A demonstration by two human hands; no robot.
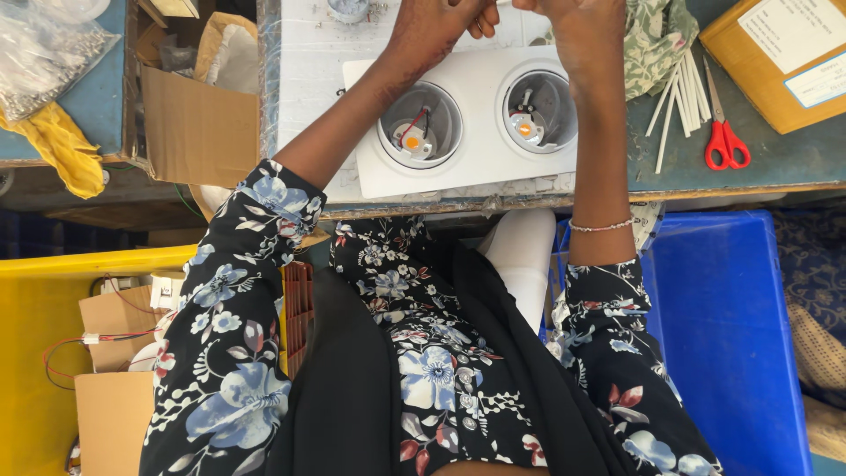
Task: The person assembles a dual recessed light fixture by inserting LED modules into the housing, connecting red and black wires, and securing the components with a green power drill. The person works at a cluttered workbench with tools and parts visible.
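Hands meet at the top edge of the view, above a white twin downlight housing [471, 123] that lies on the worktop [793, 163]. The left hand [436, 26] has its fingers curled inward, and the right hand [577, 31] is bunched close beside it; a small pale piece shows between them at the frame edge, but whether either hand is clamped on it cannot be told, since the fingertips are cut off by the frame.

The housing has two round wells. The left well [420, 125] holds an orange-centred lamp chip with a red wire, and the right well [539, 110] holds a similar orange-centred chip. The housing rests near the front edge of the worktop, directly below both wrists.

To the right of the right forearm lies a patterned green cloth [656, 40], then a bundle of thin white tubes [679, 97], then red-handled scissors [723, 132]. A cardboard box [780, 57] sits in the far right corner. A blue bin [723, 317] stands below the worktop on the right, a yellow bin [35, 353] on the left.
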